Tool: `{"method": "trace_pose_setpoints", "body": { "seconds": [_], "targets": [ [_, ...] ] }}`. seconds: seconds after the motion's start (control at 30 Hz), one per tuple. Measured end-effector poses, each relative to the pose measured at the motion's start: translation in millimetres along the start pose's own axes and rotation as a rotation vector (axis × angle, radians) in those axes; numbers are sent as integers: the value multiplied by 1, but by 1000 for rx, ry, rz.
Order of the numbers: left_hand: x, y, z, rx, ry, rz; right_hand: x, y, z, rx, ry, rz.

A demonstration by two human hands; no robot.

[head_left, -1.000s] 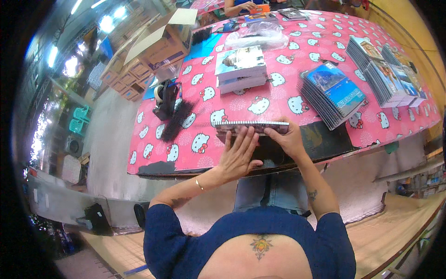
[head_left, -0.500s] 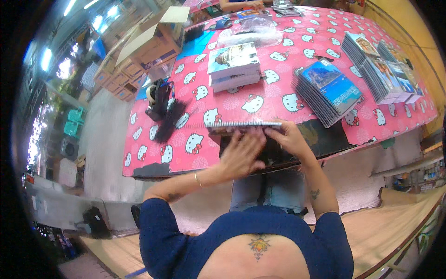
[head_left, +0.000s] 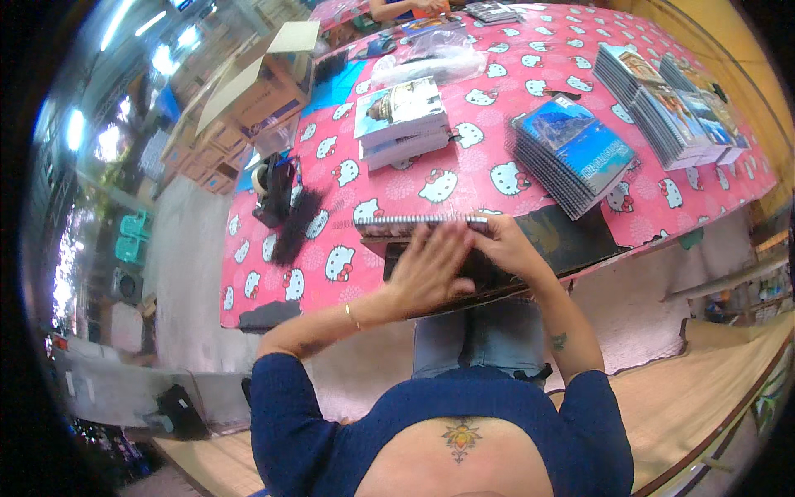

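A spiral notebook (head_left: pixel 377 233) stands on edge at the table's near side, its wire-bound edge facing up. My left hand (head_left: pixel 432 265), slightly blurred, lies flat against the notebook's near face with fingers stretched out. At the notebook's right end, my right hand (head_left: pixel 502 243) pinches it between thumb and fingers. Beneath both hands is a dark patch (head_left: pixel 571 240) on the table edge. Ahead stands a stack of unbound booklets (head_left: pixel 402 116) with a building on the top cover. To its right is a pile of blue-covered spiral notebooks (head_left: pixel 577 149).
More spiral notebooks (head_left: pixel 669 116) stand at the right of the pink patterned table (head_left: pixel 489 178). A black tape dispenser (head_left: pixel 273 190) and a dark bristly bundle (head_left: pixel 298 225) lie left. Beyond are clear plastic (head_left: pixel 431 66), a cardboard box (head_left: pixel 265 91) and another person's hand (head_left: pixel 431 7).
My left hand has shifted slightly along the notebook's face, closer to the right hand. The right hand keeps its pinch. The whole view has shifted a little.
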State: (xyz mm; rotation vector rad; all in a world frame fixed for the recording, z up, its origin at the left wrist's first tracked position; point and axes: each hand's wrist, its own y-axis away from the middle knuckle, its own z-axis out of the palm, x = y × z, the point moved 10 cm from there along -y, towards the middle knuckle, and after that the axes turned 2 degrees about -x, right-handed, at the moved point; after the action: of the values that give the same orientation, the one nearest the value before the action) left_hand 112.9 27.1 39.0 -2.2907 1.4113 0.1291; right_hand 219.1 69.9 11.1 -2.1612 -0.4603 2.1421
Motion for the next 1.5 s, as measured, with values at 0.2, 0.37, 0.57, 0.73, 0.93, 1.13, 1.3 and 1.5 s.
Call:
{"method": "trace_pose_setpoints", "body": {
  "seconds": [0.2,0.37,0.57,0.73,0.93,1.13,1.3,1.5],
  "targets": [
    [-26,-31,-19,53,119,-119,-18,3,3,-3,175,-108],
    [-28,-37,-41,-19,364,-172,-35,4,-3,32,241,-126],
    [-18,-36,-25,120,235,-189,-24,4,1,-24,276,-29],
    [-16,-33,-23,-3,215,-177,-22,5,-4,27,307,-97],
    [-17,-33,-33,147,262,-226,-28,7,2,11,257,-9],
    [-27,-38,-65,132,432,-158,-53,26,-21,272,251,-218],
    [-43,-50,-51,111,559,-146,-27,36,-32,410,-7,-75],
    [-48,-51,-41,69,554,-207,-29,37,-34,380,141,-79]
  ]
}}
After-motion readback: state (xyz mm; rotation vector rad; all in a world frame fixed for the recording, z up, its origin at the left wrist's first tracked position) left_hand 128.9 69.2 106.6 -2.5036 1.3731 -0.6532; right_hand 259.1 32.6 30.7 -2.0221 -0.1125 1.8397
